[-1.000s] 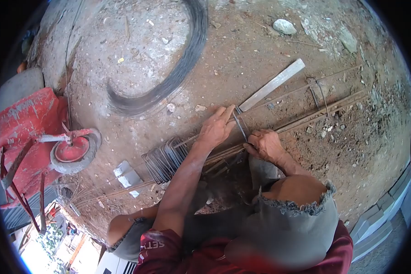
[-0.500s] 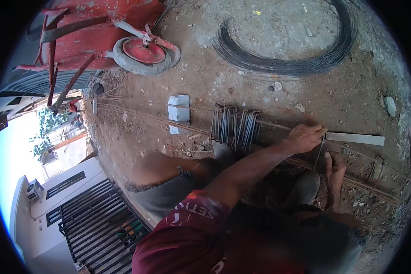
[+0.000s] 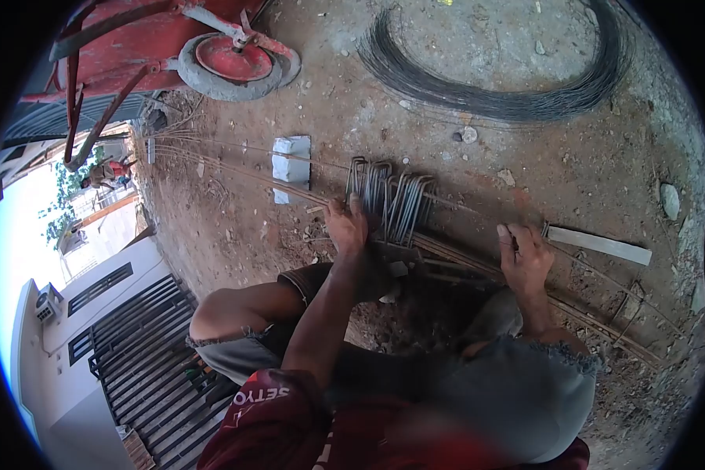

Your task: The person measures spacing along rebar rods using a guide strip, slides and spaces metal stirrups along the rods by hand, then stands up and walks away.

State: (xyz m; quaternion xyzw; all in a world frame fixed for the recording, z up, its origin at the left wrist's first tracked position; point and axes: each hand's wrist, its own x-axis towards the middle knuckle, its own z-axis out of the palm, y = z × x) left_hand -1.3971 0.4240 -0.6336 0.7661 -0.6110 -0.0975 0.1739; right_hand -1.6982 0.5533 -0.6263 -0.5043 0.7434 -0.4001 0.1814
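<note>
1. Across the middle of the frame, we see the long thin rods running low over the dirt, with a cluster of bent metal rings bunched around them just right of our left hand.
2. If we jog the rods, we judge the cluster could slide or lean, since the rings look loosely bunched.
3. At left of centre, the rods cross a white block; a sideways pull might roll them off it, as we see nothing fixing them there.
4. A fingertip of our left hand could get nipped between ring and rod, because it sits right beside the cluster.
5. That left hand has its fingers bent over the rods at the cluster's left edge, the gap narrow; we cannot tell whether it grips a rod, a ring or both.
6. Right of centre, our right hand is half curled, thumb and fingers a little apart, near the left end of a pale flat strip. Whether it pinches something thin, we cannot tell.
</note>
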